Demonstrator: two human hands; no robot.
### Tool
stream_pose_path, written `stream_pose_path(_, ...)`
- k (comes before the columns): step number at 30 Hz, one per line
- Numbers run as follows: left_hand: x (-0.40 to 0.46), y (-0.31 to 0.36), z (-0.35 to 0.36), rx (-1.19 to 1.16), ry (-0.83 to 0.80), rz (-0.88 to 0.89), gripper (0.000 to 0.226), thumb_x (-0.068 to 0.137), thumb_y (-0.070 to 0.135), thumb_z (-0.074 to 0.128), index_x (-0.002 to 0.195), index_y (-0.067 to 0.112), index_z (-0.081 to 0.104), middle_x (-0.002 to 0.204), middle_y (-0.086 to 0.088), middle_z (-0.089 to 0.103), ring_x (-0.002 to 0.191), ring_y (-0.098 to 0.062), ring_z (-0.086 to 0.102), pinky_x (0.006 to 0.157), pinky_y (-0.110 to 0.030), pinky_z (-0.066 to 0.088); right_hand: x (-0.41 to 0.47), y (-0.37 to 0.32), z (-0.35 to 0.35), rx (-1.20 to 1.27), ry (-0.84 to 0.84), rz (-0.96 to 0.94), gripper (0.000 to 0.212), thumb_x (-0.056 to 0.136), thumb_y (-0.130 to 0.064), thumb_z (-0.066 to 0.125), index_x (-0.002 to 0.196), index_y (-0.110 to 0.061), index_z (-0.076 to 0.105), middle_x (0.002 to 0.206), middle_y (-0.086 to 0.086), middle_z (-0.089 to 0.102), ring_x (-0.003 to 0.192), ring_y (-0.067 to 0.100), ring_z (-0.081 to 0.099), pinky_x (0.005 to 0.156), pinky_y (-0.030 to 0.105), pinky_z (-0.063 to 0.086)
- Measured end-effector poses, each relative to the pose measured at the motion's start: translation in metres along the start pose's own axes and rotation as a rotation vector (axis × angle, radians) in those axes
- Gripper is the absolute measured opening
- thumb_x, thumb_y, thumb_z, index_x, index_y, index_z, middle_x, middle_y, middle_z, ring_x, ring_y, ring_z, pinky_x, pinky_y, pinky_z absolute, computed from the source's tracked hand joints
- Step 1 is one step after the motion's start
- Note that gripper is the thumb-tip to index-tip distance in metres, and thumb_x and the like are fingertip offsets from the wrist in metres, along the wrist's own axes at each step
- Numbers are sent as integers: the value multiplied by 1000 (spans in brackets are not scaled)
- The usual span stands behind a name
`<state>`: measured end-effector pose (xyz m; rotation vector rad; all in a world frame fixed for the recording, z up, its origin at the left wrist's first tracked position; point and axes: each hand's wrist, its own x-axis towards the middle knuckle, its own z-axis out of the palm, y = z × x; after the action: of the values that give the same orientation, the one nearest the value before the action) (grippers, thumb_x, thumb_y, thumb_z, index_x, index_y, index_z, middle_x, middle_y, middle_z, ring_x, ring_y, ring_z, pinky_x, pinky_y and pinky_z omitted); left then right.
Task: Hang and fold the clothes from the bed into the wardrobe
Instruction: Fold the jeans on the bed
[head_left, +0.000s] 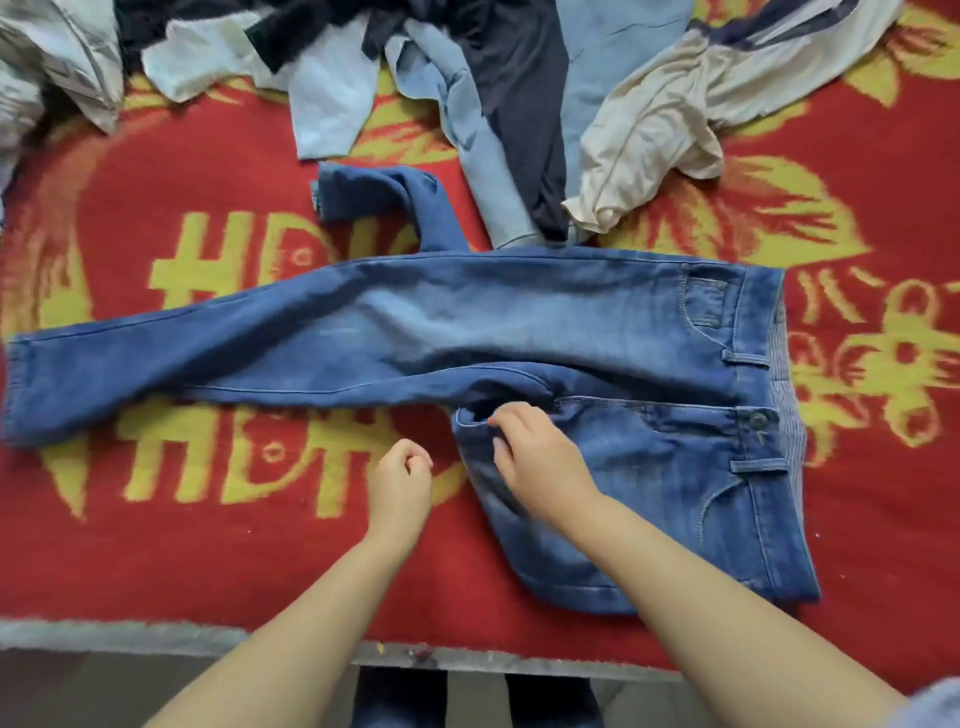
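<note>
A pair of blue jeans (467, 322) lies across the red and yellow bed cover (208, 519), waistband to the right, one leg stretched left. The other leg runs up behind it, its cuff near the pile. My right hand (535, 457) rests on the jeans at the crotch, with fingers curled onto the denim edge. My left hand (400, 483) hovers over the cover just left of the jeans, fingers loosely curled, holding nothing.
A heap of clothes spreads along the far side: a beige garment (660, 124), light blue pieces (332, 98), a dark navy item (524, 104), a striped grey cloth (57, 62). The bed's near edge (156, 631) runs below my arms.
</note>
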<state>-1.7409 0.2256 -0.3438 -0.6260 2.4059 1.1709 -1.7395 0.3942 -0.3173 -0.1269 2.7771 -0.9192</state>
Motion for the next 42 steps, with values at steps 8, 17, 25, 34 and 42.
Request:
stream_pose_path(8, 45, 28, 23, -608, -312, -543, 24, 97, 9, 35, 87, 8, 57, 86, -18, 67, 72, -25, 64, 72, -37, 53, 44, -33, -15, -136, -539, 288, 19, 91, -18, 50, 72, -20, 50, 83, 6, 64, 81, 25, 58, 66, 30, 38)
stream_pose_path(17, 56, 87, -30, -955, -518, -624, 24, 98, 19, 46, 81, 11, 61, 68, -7, 72, 65, -21, 65, 70, -35, 51, 22, -19, -80, -96, -1327, 350, 31, 85, -4, 58, 60, -23, 54, 52, -14, 52, 51, -5, 46, 54, 15, 40)
stream_pose_path(25, 2, 45, -75, -745, 326, -481, 12, 86, 6, 43, 88, 6, 55, 79, -6, 60, 79, -25, 56, 73, -32, 44, 41, -40, -49, -450, -1057, 253, 51, 83, -9, 44, 133, -15, 51, 135, 5, 56, 119, 24, 55, 98, 32, 45)
stream_pose_path(34, -100, 32, -90, -508, -172, 222, 20, 86, 38, 54, 97, 20, 54, 79, 14, 65, 76, 0, 60, 73, -20, 47, 77, -142, -30, 1107, -733, 607, 22, 96, -29, 52, 107, -12, 62, 91, 4, 69, 81, 16, 65, 67, 23, 53)
stream_pose_path(42, -26, -14, -150, -990, -73, -491, 25, 99, 34, 47, 96, 11, 56, 62, 1, 67, 53, -5, 63, 52, -17, 50, 65, -161, -44, 871, -1319, 241, 40, 82, -8, 61, 121, -12, 59, 110, 4, 64, 97, 12, 59, 87, 22, 47)
